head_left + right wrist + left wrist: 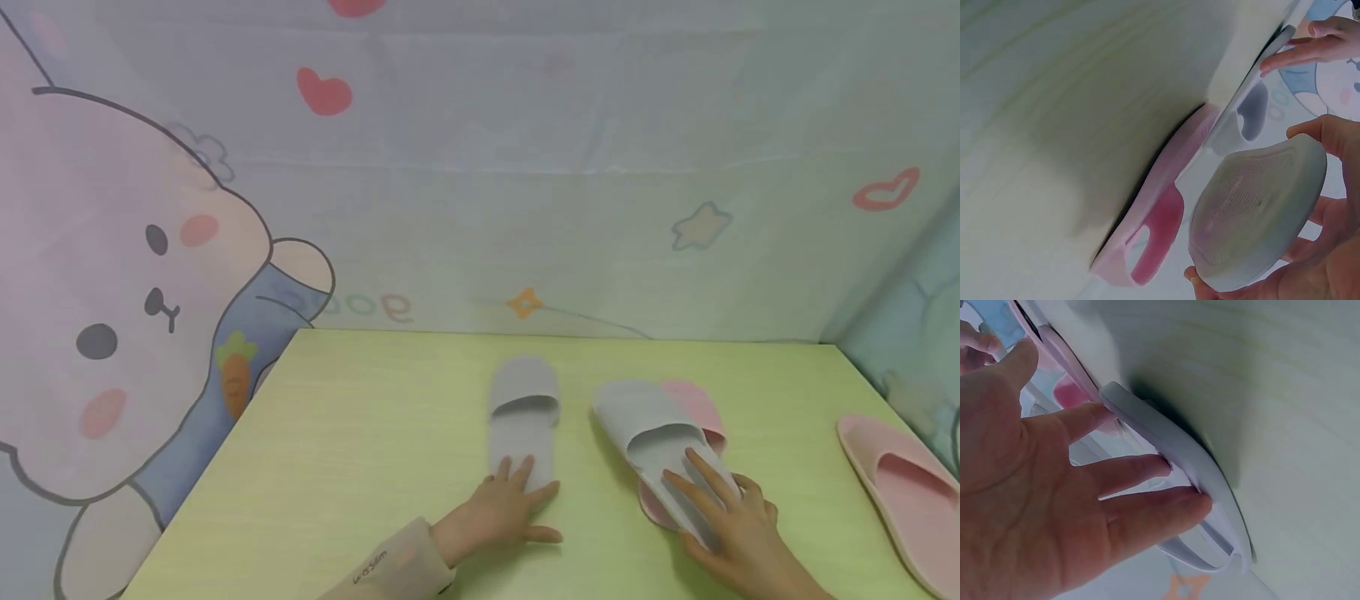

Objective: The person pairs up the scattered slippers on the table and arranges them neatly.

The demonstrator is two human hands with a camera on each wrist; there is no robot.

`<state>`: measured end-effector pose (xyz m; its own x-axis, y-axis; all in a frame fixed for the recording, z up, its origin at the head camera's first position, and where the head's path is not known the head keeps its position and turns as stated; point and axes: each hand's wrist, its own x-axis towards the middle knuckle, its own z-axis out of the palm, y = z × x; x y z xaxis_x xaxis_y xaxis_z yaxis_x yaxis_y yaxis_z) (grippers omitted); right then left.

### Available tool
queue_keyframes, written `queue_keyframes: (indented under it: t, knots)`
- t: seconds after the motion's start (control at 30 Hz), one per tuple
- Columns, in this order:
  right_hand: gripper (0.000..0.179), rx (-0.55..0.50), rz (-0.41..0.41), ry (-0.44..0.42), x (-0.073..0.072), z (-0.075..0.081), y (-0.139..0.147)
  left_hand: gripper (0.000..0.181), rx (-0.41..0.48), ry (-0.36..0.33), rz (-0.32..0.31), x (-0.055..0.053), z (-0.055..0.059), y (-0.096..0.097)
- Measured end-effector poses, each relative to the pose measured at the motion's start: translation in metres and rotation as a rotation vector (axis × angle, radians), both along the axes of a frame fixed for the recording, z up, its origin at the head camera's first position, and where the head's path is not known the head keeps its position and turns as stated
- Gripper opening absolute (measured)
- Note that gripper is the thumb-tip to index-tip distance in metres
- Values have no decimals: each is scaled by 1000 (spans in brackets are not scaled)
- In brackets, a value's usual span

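One grey slipper (522, 437) lies on the table, toe toward the back wall. My left hand (498, 512) rests on its heel end with fingers spread and fairly straight, as the left wrist view shows on the slipper's edge (1191, 456). A second grey slipper (652, 408) is tilted in my right hand (742, 533), which grips its heel end by the sides. Its ridged sole (1254, 212) shows in the right wrist view, raised off the table. Below it, a pink slipper (697, 407) lies partly hidden on the table.
Another pink slipper (918, 508) lies at the table's right edge. The light yellow-green table (360, 433) meets a hanging printed cloth (465, 208) with hearts and a cartoon animal at its back and left.
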<state>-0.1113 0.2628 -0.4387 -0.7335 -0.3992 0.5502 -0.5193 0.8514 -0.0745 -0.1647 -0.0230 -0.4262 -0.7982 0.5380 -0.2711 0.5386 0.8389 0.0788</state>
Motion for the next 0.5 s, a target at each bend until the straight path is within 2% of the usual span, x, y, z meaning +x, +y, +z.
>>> queue_keyframes:
  t: [0.23,0.5]
  knots:
    - [64,-9,-25,-38,-6,-1,-13,66,7,12,13,2,2,-2]
    - [60,2,-84,-92,-12,3,-30,66,-10,48,-3,3,1,-5]
